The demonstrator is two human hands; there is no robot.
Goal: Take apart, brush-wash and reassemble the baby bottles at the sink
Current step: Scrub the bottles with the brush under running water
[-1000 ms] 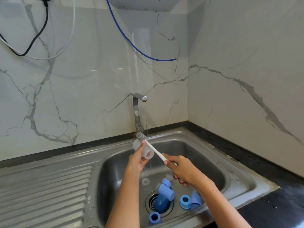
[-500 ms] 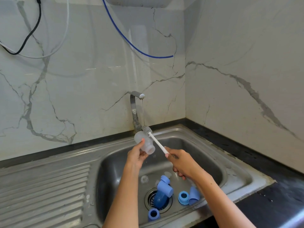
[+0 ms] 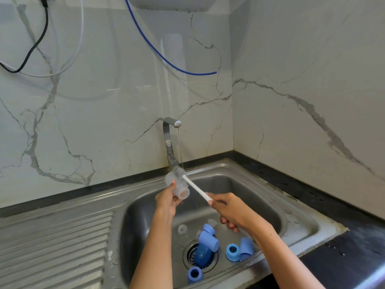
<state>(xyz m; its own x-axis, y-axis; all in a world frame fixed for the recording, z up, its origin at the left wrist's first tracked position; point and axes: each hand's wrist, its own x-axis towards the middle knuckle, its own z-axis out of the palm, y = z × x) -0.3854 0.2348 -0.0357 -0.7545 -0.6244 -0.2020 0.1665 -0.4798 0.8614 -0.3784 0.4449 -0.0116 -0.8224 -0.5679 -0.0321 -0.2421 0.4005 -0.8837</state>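
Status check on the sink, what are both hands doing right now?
Left hand holds clear bottle. Right hand grips brush, bristles under tap trickle. Blue parts wait in sink.

At frame centre, the left hand [image 3: 166, 200] holds a clear bottle [image 3: 177, 185] under the tap [image 3: 171, 140]; the right hand [image 3: 231, 210] grips a white brush [image 3: 194, 186].

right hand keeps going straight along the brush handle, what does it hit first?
Probably the clear bottle held by the left hand: the right hand points the brush up-left past it, the faucet beyond. Depth unclear.
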